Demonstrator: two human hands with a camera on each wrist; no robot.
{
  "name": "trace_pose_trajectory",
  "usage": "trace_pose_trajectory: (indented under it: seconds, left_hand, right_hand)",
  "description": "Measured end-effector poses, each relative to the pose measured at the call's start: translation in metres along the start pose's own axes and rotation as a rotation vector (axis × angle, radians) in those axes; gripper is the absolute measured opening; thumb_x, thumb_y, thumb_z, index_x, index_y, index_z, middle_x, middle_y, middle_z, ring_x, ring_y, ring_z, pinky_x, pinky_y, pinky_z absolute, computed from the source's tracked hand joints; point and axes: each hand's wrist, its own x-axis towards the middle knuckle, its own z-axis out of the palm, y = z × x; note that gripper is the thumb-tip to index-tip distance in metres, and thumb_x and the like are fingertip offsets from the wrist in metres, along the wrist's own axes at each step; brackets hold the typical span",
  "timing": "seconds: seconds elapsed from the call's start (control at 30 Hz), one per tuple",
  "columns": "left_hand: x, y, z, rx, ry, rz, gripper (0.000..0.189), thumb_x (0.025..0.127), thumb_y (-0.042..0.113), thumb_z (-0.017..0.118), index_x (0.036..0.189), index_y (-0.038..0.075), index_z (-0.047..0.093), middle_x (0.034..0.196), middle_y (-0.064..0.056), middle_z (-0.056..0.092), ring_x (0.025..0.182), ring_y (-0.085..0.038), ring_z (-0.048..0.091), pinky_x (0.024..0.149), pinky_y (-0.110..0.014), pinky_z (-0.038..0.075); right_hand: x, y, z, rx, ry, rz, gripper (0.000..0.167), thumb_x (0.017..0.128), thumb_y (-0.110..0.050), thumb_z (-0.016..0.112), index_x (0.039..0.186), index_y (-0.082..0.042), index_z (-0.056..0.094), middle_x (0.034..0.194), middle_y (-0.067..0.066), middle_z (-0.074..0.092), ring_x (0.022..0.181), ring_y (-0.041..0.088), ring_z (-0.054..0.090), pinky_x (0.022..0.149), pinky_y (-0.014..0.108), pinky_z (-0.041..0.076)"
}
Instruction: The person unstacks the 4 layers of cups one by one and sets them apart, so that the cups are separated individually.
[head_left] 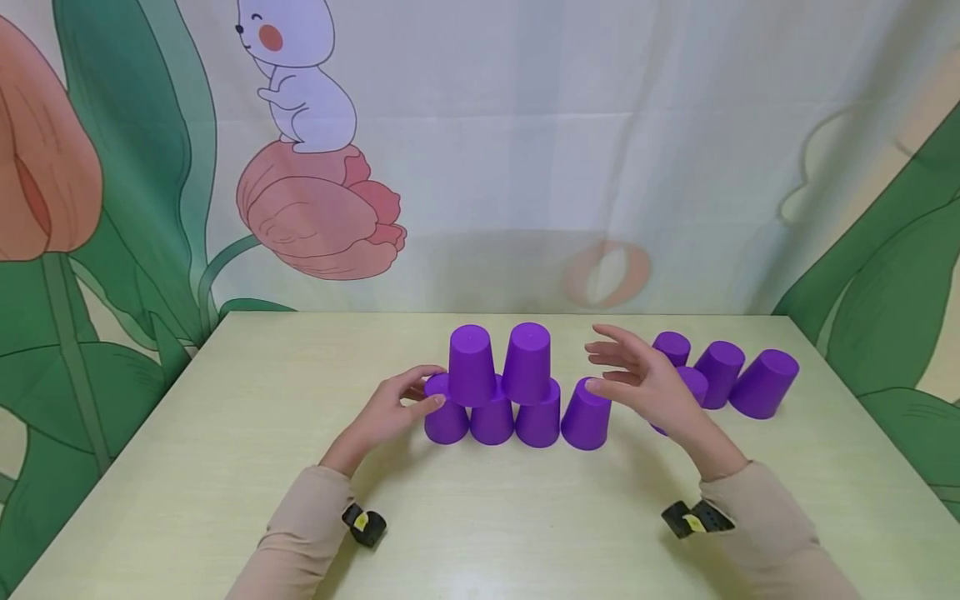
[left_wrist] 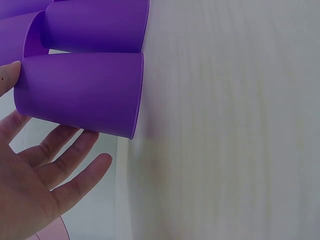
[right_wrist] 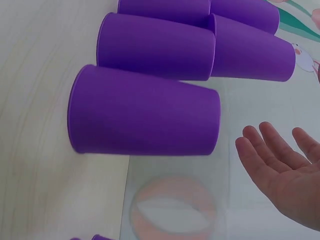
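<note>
A row of upside-down purple cups stands on the table, with two more cups bridging its left part: an upper left cup and an upper right cup. My left hand holds the leftmost bottom cup near its top, thumb on the near side and fingers along the other; the left wrist view shows this cup between them. My right hand hovers with its fingers extended, holding nothing. Nearest to it is the rightmost bottom cup, which in the right wrist view stands apart from the fingers.
Several more purple cups stand upside down at the right, among them an outer cup; my right hand partly hides this group. The pale wooden table ends at a printed curtain behind.
</note>
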Motion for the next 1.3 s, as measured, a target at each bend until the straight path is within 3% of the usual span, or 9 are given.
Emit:
trace_pose_trajectory:
  seconds: [0.17,0.23,0.4,0.47,0.83,1.1,1.3]
  left_hand:
    - [-0.01,0.027,-0.005,0.0,-0.01,-0.015,0.04,0.089,0.015,0.058,0.127,0.003,0.049,0.102,-0.015,0.06,0.096,-0.031,0.055,0.084,-0.046,0.043]
    - [-0.011,0.03,-0.005,0.002,-0.013,-0.023,0.04,0.089,0.013,0.058,0.126,0.001,0.049,0.102,-0.017,0.059,0.096,-0.033,0.054,0.084,-0.046,0.043]
    - [-0.002,0.003,0.0,-0.002,-0.007,-0.009,0.042,0.089,0.019,0.059,0.128,0.006,0.049,0.103,-0.013,0.06,0.096,-0.029,0.055,0.084,-0.046,0.043]
    - [-0.001,-0.001,0.0,0.002,-0.005,0.0,0.042,0.089,0.021,0.059,0.127,0.009,0.05,0.103,-0.011,0.06,0.096,-0.027,0.055,0.083,-0.045,0.043]
    - [-0.002,0.001,-0.001,-0.01,0.002,0.006,0.04,0.089,0.023,0.059,0.126,0.011,0.051,0.104,-0.01,0.061,0.096,-0.026,0.055,0.084,-0.044,0.043]
    - [-0.002,0.001,0.0,-0.009,0.001,0.0,0.04,0.088,0.023,0.06,0.126,0.012,0.052,0.104,-0.01,0.06,0.096,-0.026,0.055,0.084,-0.043,0.043]
    - [-0.001,0.0,0.0,-0.007,0.006,-0.008,0.04,0.088,0.023,0.06,0.126,0.012,0.052,0.103,-0.01,0.061,0.095,-0.026,0.055,0.084,-0.043,0.043]
  right_hand:
    - [0.006,-0.004,0.011,0.033,-0.025,-0.007,0.069,0.081,-0.016,0.07,0.14,-0.015,0.034,0.129,0.012,0.05,0.117,0.025,0.048,0.094,0.04,0.04]
    - [0.009,-0.006,0.016,0.03,-0.03,-0.009,0.07,0.081,-0.015,0.07,0.141,-0.017,0.033,0.13,0.012,0.049,0.117,0.026,0.048,0.094,0.042,0.04]
    - [0.016,-0.009,0.028,0.03,-0.034,-0.014,0.073,0.08,-0.014,0.071,0.141,-0.02,0.032,0.132,0.013,0.047,0.12,0.028,0.045,0.095,0.045,0.038]
    - [0.021,-0.008,0.033,0.031,-0.039,-0.013,0.074,0.079,-0.016,0.071,0.142,-0.021,0.031,0.133,0.013,0.045,0.121,0.028,0.044,0.095,0.046,0.038]
    - [0.036,-0.006,0.053,0.063,-0.042,-0.003,0.072,0.079,-0.017,0.072,0.14,-0.017,0.033,0.127,0.011,0.051,0.114,0.027,0.049,0.095,0.047,0.037]
    - [0.041,-0.005,0.06,0.089,-0.018,0.016,0.059,0.078,-0.018,0.072,0.13,-0.009,0.046,0.118,0.009,0.056,0.104,0.024,0.055,0.09,0.037,0.044]
    - [0.041,-0.006,0.062,0.073,0.009,0.014,0.053,0.079,-0.017,0.071,0.127,-0.007,0.049,0.115,0.011,0.059,0.103,0.024,0.056,0.089,0.037,0.044]
